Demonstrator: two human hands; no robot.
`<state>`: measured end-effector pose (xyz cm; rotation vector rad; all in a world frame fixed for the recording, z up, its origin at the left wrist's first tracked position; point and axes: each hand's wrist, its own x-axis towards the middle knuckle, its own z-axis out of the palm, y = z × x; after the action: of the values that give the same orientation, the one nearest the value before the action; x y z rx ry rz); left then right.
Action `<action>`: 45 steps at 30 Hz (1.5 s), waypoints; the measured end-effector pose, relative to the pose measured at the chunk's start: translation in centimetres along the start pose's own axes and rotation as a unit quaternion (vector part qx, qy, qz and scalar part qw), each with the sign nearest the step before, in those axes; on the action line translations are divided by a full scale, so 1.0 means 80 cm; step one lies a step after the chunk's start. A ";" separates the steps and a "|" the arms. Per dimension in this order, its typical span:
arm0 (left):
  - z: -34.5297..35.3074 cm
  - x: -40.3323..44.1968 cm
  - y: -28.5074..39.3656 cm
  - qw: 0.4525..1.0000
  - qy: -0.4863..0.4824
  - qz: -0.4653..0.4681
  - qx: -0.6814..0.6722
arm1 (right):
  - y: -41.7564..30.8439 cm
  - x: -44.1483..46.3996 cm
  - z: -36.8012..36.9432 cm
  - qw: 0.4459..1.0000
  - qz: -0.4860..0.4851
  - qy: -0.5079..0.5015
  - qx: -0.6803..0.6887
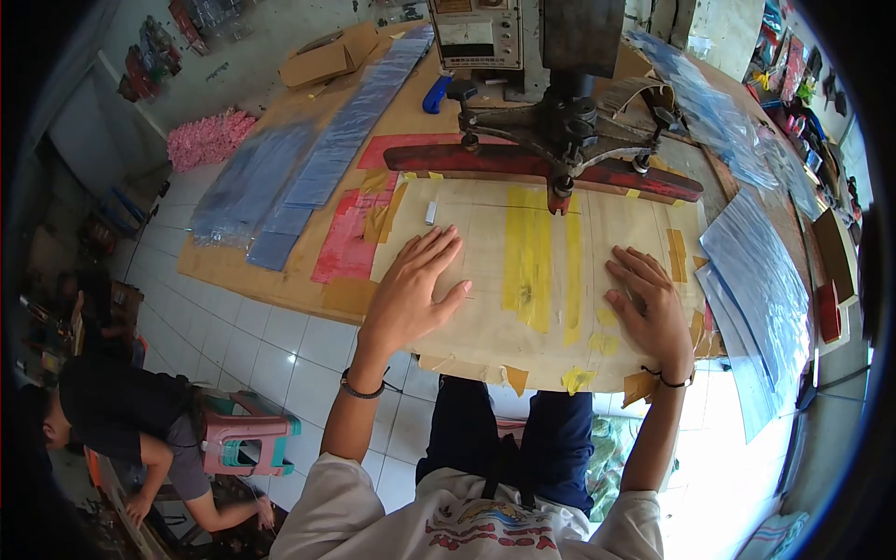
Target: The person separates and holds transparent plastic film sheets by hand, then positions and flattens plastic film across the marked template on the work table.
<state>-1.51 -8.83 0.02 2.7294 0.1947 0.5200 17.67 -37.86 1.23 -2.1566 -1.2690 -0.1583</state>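
My left hand (417, 291) lies flat, fingers extended, on the left part of a pale work surface (457, 341) patched with tape. On the right part of that surface rests my right hand (651, 303), also flat with its fingers a little apart. Neither hand grips anything. Between them run wide yellow tape strips (527, 266). A small white piece (431, 213) lies just beyond my left fingertips. Past both hands a long red-edged press bar (495, 161) hangs from a dark metal bracket (560, 121). Whether a thin clear sheet lies under my hands, I cannot tell.
Stacks of clear bluish plastic sheets lie left (327, 140) and right (761, 280). A blue-handled tool (436, 95) and a control box (479, 35) are behind the bar. Left, a person (140, 411) bends beside stacked stools (247, 443). A cardboard box (329, 56) sits at the back.
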 end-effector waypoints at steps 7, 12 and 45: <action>-0.001 -0.001 -0.001 1.000 0.011 0.006 -0.016 | 0.002 0.000 0.000 1.000 -0.004 0.000 0.005; -0.020 0.024 -0.005 1.000 -0.010 0.001 -0.014 | 0.000 0.000 0.000 1.000 -0.001 -0.003 0.005; 0.003 0.053 -0.032 0.997 -0.029 -0.032 0.072 | -0.001 0.004 0.001 1.000 0.001 -0.002 0.006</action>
<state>2.32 -5.67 0.25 2.8623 0.3133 0.4229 17.77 -37.60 1.33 -2.1491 -1.2662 -0.1454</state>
